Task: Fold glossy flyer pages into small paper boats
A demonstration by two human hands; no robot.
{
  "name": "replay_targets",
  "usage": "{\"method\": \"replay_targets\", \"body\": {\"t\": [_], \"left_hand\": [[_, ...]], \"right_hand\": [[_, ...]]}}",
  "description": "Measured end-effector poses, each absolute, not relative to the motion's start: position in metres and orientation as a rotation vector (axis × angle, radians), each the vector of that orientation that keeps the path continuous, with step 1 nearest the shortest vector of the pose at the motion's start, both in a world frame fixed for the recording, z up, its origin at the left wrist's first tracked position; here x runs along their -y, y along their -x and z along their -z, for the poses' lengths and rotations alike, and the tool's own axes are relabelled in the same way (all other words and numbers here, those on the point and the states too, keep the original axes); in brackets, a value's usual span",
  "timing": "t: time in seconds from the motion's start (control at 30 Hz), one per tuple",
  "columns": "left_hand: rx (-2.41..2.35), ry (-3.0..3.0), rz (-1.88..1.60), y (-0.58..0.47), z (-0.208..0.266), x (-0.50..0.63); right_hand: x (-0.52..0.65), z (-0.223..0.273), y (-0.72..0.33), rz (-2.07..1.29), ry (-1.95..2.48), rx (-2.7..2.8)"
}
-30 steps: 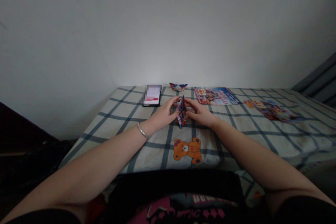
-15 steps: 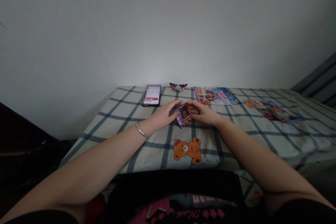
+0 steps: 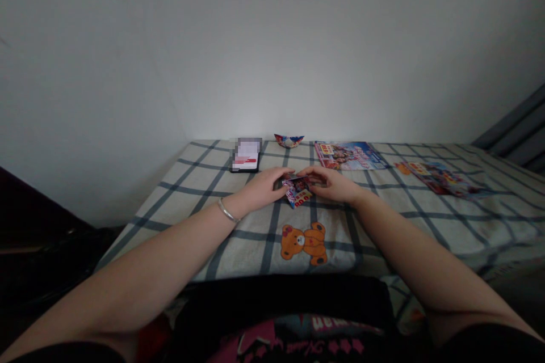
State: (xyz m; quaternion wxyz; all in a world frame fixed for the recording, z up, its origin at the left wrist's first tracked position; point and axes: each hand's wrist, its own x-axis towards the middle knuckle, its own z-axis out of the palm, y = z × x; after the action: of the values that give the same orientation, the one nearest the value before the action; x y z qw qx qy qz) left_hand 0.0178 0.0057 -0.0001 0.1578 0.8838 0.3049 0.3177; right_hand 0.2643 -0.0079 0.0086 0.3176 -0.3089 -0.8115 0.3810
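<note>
A small folded piece of colourful printed paper [image 3: 300, 193] is held between my two hands, just above the checked cloth. My left hand [image 3: 269, 186] pinches its left side, with the thumb at the front and the fingers behind. On the right side, my right hand [image 3: 331, 184] grips it in the same way, fingers curled over the far edge. Pink, yellow and red print shows on the paper's near face, which narrows to a point at the bottom. The fingertips behind the paper are partly hidden.
A phone [image 3: 246, 155] lies beyond my left hand. A folded paper boat shape [image 3: 289, 140] stands by the wall. Printed leaflets [image 3: 349, 156] and another leaflet pile [image 3: 445, 179] lie at the right. The checked cloth [image 3: 191, 181] bears a bear picture [image 3: 304, 243].
The folded paper has tilted and spread wider, so more of its printed near face shows. Both hands have come slightly lower and nearer to me, still holding it.
</note>
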Motion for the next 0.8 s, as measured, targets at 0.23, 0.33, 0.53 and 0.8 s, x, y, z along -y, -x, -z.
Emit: {"method": "replay_targets", "body": {"t": [0.23,0.33,0.53,0.8], "left_hand": [[-0.824,-2.589,-0.891,-0.015,0.002,-0.009],[-0.796,-2.633,-0.871,-0.013,0.000,-0.010],[-0.588,-2.762,-0.849,-0.006,-0.004,-0.015],[-0.497,-2.888,-0.685,0.000,-0.004,-0.019]], "right_hand": [[0.010,-0.012,-0.269,-0.783,0.840,2.268],[0.010,-0.014,-0.270,-0.669,0.829,2.326],[0.008,-0.015,-0.269,-0.617,0.716,2.425],[0.008,-0.014,-0.268,-0.629,0.689,2.533]]}}
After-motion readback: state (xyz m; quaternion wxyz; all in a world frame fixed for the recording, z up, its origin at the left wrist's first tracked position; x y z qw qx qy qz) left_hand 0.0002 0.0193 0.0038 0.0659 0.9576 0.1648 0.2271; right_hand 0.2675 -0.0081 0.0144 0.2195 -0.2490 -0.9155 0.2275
